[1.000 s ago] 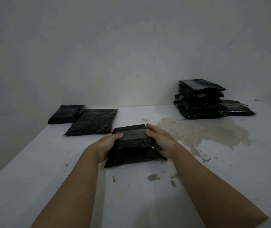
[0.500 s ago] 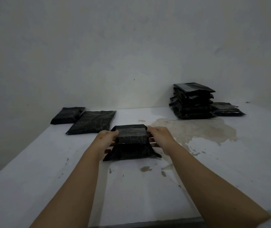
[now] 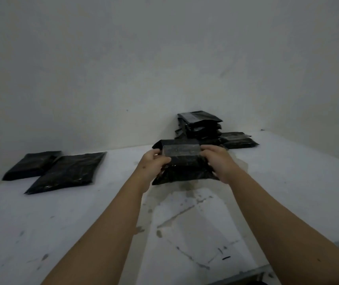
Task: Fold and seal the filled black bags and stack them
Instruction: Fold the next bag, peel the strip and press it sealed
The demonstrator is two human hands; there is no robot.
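Observation:
A folded, filled black bag [image 3: 182,161] is lifted off the white table [image 3: 82,212], held between both hands. My left hand [image 3: 154,164] grips its left edge and my right hand [image 3: 219,161] grips its right edge, fingers curled round the sides. Behind it, against the wall, stands a stack of several folded black bags [image 3: 200,125], partly hidden by the held bag. One more folded bag [image 3: 238,139] lies flat to the right of the stack.
Two unfolded filled black bags lie flat at the far left: a larger one [image 3: 67,172] and a smaller one [image 3: 34,164] behind it. The tabletop is stained in the middle. Its front edge [image 3: 246,274] shows at bottom right.
Both hands have raised the folded bag off the table and carried it forward and to the right, toward the stack. The view has swung right.

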